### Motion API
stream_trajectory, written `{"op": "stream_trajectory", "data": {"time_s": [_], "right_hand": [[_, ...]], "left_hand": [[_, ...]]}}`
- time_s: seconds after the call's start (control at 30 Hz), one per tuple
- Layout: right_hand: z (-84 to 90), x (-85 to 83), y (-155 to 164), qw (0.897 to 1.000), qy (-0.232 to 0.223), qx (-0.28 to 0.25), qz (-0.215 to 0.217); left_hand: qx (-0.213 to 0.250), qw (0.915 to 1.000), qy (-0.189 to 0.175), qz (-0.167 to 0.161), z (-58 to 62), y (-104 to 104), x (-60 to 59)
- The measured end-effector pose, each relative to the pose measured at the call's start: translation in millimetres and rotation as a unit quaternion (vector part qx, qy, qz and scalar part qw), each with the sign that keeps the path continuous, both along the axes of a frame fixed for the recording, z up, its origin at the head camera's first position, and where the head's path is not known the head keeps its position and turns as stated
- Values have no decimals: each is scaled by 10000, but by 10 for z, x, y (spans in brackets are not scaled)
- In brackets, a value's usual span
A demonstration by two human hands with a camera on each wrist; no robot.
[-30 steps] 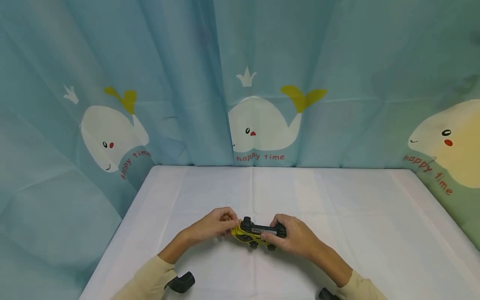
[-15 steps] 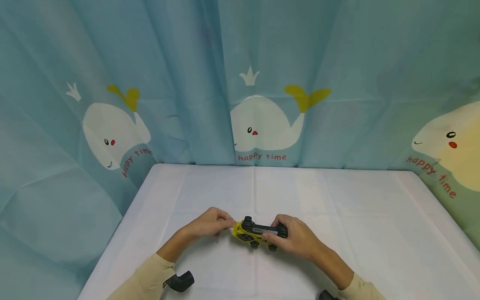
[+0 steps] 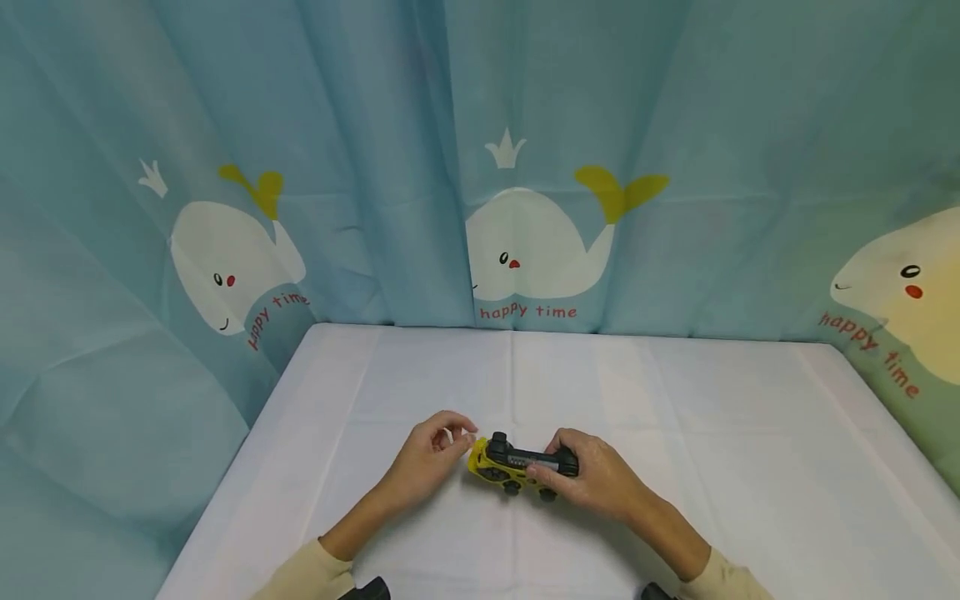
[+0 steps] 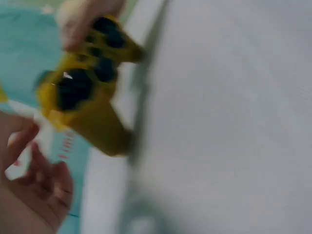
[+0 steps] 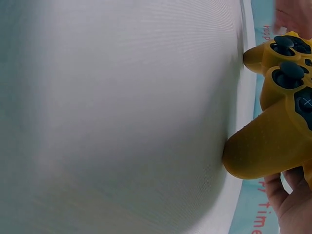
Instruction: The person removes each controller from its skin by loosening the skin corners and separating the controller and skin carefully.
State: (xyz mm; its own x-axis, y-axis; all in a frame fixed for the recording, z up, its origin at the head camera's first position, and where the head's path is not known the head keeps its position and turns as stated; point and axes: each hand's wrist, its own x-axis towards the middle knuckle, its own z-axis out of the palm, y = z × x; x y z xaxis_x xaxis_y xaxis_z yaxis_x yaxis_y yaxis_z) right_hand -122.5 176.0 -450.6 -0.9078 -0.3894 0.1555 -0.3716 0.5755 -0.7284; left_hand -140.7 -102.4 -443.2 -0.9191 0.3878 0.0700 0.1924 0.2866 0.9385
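A game controller point(image 3: 525, 458) in a yellow rubbery cover point(image 3: 477, 457) is held up off the white table, its black top edge bare of the cover. My right hand point(image 3: 596, 471) grips the controller's right end, thumb on the front and fingers behind. Close by the left end is my left hand point(image 3: 423, 458), fingers loosely bent and holding nothing. In the left wrist view, a small gap separates these fingers point(image 4: 61, 183) from the yellow cover point(image 4: 100, 124). The right wrist view shows the handles and thumbsticks sharply, with most of my right hand point(image 5: 298, 209) hidden behind the controller.
The white-covered table point(image 3: 675, 400) spreads out around the hands. Blue curtains point(image 3: 360, 167) printed with whales hang along its back and sides. Dark wrist-camera parts point(image 3: 367, 590) show at both sleeves near the bottom of the head view.
My left hand was pinching the cover at the controller's left end; it has let go and turned, its fingers now lifted off. The right hand keeps its grip.
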Motion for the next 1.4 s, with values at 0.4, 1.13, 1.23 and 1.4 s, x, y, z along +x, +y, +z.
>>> {"op": "stream_trajectory", "data": {"time_s": [0.4,1.13,1.23,1.4], "right_hand": [[-22,-5,42,9994,185,275,-87],[-31,-68,61,9986,-5,418,-310],[-29,-61,54,9983,105,452,-357],[-11,-73,16,9973,240,528,-455]], "left_hand": [[-1312,9840,-137,-1197,297,8,-222],[-816,9820,-1672,312,169,263,-142],[-324,9790,-1973,405,152,256,-99],[806,9601,-2671,198,126,173,-59]]}}
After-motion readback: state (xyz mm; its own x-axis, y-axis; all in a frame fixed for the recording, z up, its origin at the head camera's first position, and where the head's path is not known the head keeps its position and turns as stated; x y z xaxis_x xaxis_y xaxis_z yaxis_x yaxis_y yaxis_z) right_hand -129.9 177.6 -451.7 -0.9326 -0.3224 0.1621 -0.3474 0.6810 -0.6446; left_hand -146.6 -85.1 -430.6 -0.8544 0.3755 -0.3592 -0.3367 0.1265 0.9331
